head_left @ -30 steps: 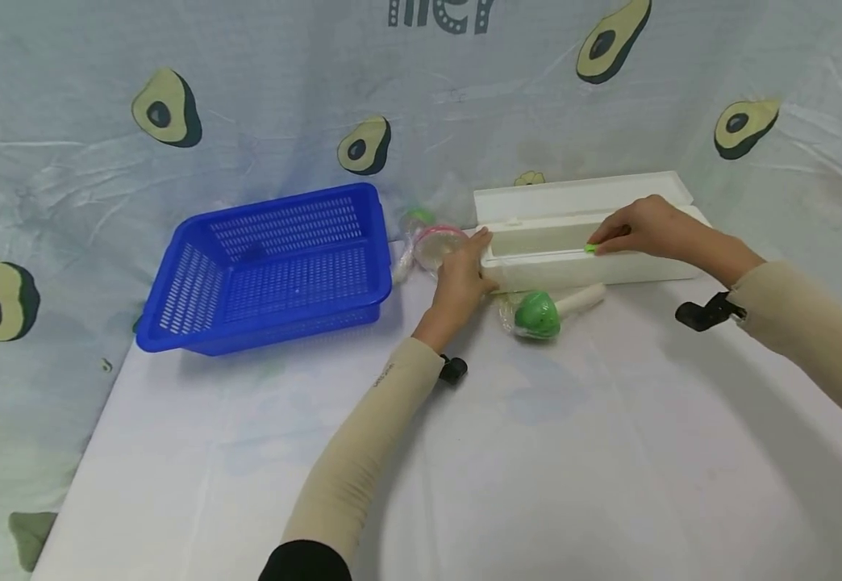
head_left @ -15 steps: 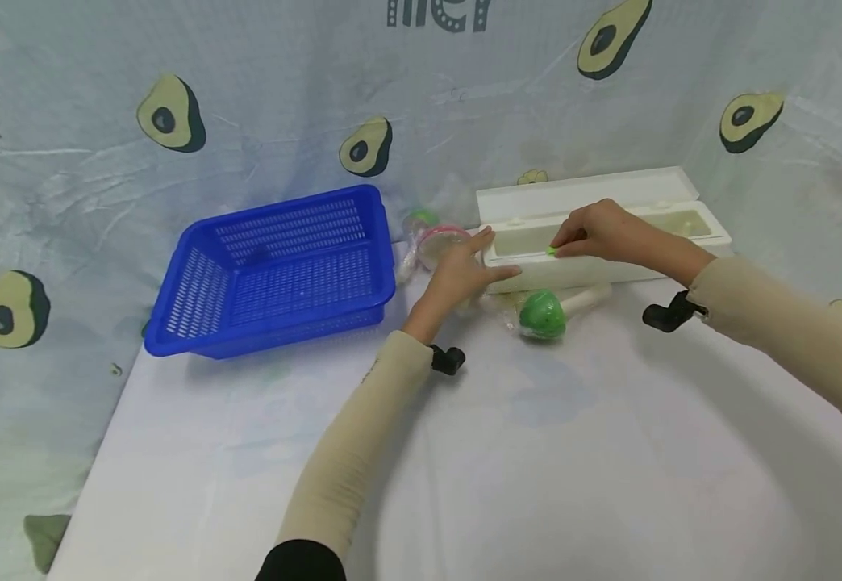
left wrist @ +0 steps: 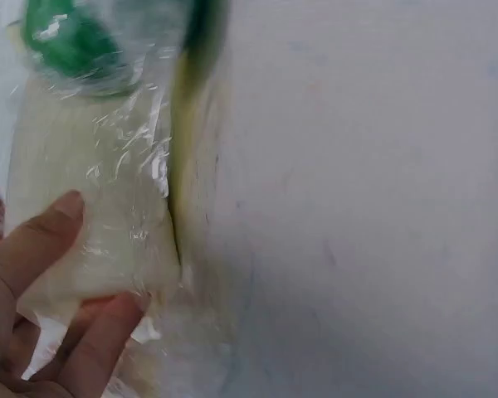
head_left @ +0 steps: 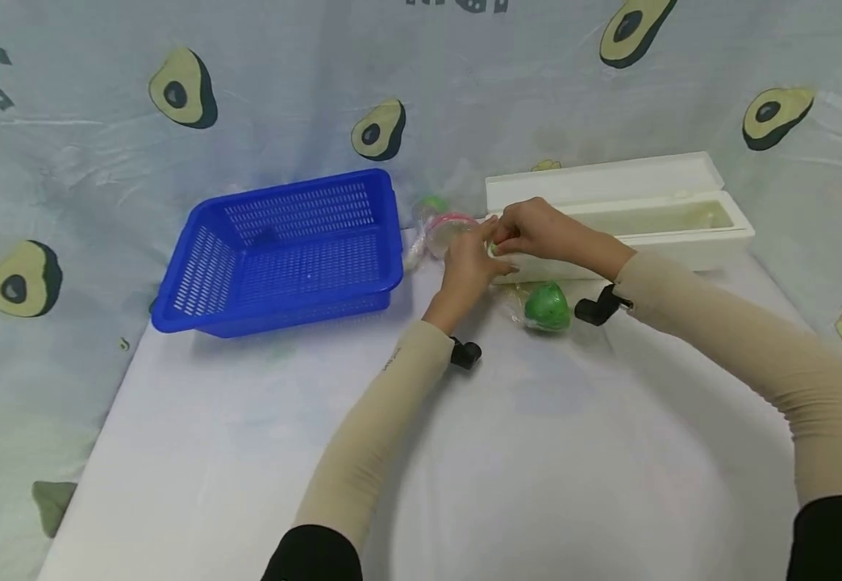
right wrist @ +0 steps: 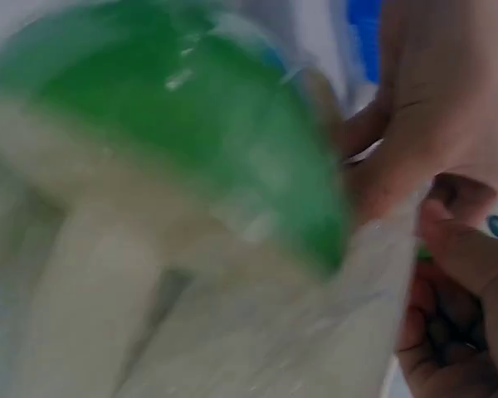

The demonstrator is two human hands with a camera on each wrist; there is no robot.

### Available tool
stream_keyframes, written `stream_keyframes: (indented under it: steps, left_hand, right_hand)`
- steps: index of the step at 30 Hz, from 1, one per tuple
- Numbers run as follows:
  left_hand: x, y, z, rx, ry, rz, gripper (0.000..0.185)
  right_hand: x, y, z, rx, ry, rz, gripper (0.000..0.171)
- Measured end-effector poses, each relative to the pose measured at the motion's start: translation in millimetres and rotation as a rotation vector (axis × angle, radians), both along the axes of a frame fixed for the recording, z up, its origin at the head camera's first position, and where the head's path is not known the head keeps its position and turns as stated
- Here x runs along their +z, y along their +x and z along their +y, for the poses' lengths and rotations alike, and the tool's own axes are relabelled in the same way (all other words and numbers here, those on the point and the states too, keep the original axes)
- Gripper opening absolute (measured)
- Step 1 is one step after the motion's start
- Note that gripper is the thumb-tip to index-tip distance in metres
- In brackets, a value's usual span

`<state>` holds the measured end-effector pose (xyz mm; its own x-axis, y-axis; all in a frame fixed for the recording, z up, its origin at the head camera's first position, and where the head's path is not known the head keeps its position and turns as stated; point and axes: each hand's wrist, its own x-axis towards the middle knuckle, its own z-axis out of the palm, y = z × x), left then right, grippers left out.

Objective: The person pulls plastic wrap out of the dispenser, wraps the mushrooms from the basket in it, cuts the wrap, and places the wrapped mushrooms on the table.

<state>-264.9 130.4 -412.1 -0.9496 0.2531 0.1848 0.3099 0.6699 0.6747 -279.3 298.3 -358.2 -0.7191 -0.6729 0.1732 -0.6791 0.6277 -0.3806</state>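
My right hand [head_left: 537,230] has slid left along the white box [head_left: 682,234] since a moment ago and now meets my left hand [head_left: 468,266] at the box's left end. From the left: the blue basket [head_left: 283,250] sits near the bench's [head_left: 247,452] far-left edge, with open room in front. Both hands' fingers pinch clear film [left wrist: 129,224]. The film-wrapped green toy [head_left: 546,307] lies just in front of the box, which runs left to right.
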Motion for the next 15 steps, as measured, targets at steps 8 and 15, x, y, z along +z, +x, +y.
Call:
stream_keyframes:
  steps: [8, 15]
  left_hand:
    - [-1.3, -0.2, 3.2, -0.009, -0.009, 0.047, 0.082]
    - [-2.0, 1.9, -0.7, -0.056, -0.082, 0.077, 0.084]
  right_hand:
    - [-2.0, 3.9, -2.6, -0.089, -0.050, -0.029, 0.009]
    - [-5.4, 7.3, -4.0, -0.106, -0.061, -0.026, 0.008]
